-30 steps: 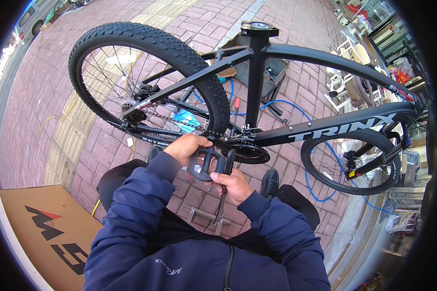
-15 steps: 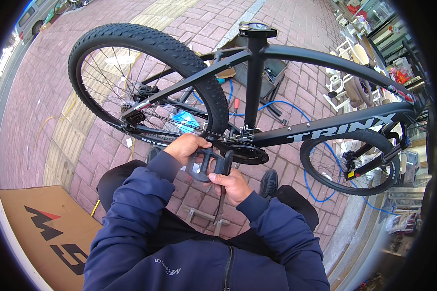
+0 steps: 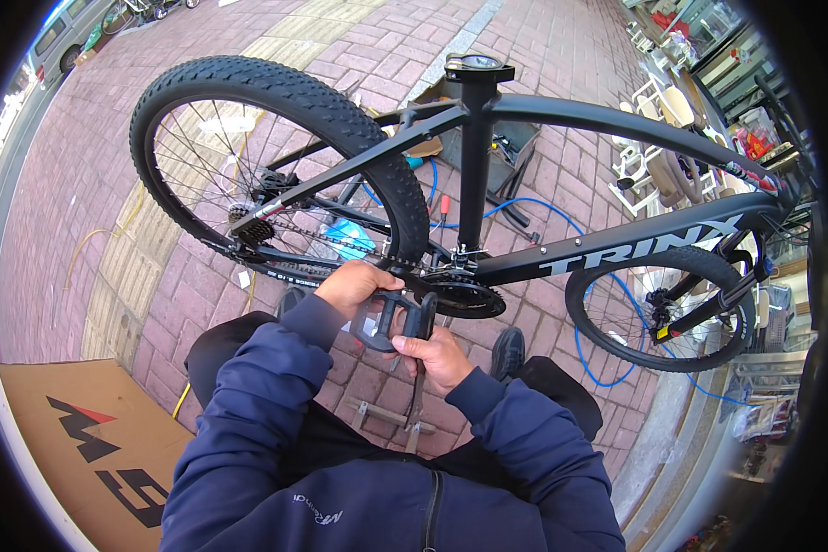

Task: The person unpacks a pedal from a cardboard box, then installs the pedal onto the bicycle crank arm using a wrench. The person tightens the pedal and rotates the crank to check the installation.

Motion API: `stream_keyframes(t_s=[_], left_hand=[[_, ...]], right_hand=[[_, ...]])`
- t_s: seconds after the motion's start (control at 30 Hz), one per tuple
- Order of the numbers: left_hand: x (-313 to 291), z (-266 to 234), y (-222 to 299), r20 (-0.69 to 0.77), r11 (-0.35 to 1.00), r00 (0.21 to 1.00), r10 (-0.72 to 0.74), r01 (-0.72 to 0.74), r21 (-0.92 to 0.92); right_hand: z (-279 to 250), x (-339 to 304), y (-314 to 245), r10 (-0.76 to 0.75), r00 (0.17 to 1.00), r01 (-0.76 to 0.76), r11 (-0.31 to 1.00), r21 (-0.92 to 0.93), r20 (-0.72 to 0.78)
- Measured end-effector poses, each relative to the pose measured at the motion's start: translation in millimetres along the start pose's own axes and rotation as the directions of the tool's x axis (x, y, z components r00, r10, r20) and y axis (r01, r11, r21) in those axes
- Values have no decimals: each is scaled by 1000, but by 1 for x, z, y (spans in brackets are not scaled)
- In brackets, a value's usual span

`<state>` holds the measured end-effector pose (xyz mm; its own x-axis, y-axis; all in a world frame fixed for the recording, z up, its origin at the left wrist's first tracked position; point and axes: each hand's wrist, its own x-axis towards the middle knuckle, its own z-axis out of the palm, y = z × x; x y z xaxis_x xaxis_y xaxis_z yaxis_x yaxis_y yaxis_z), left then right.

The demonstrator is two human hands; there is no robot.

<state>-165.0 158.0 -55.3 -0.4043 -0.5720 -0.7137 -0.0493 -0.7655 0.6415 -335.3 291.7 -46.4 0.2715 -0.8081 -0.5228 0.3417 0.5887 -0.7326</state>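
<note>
Both hands are at the black flat pedal (image 3: 377, 337) beside the crank of a black mountain bike (image 3: 515, 269). My left hand (image 3: 353, 287) is closed on the pedal's far left edge, thumb and fingers pinching it. Closed at the near right side is my right hand (image 3: 440, 355), its thumb pressed beside the pedal and its other fingers partly hidden. From under that hand a long, thin, dark wrench-like bar (image 3: 414, 405) points down toward my lap. The black crank arm (image 3: 430, 308) stands right of the pedal, next to the chainring (image 3: 474, 300).
The knobby rear wheel (image 3: 276, 74) rises at left, with the front wheel (image 3: 607, 342) at right. Behind the frame lie a tool box (image 3: 515, 138), a red-handled screwdriver (image 3: 444, 204) and a blue hose (image 3: 561, 210). A cardboard box (image 3: 92, 386) is at lower left.
The bike's frame sits slightly lower and farther left in view. Both hands keep their hold at the pedal, with hardly any shift.
</note>
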Motion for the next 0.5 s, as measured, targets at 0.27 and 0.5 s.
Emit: stream_keyframes(t_s=[0.27,0.5], left_hand=[[4,-2,-2,74,986,995,-60,70,-148],[1,1,-1,55,993,996,-66,71,-98]], right_hand=[[0,1,-1,31,999,-32,999,-8,-11],[0,0,-3,17,1000,-17,999,-30,2]])
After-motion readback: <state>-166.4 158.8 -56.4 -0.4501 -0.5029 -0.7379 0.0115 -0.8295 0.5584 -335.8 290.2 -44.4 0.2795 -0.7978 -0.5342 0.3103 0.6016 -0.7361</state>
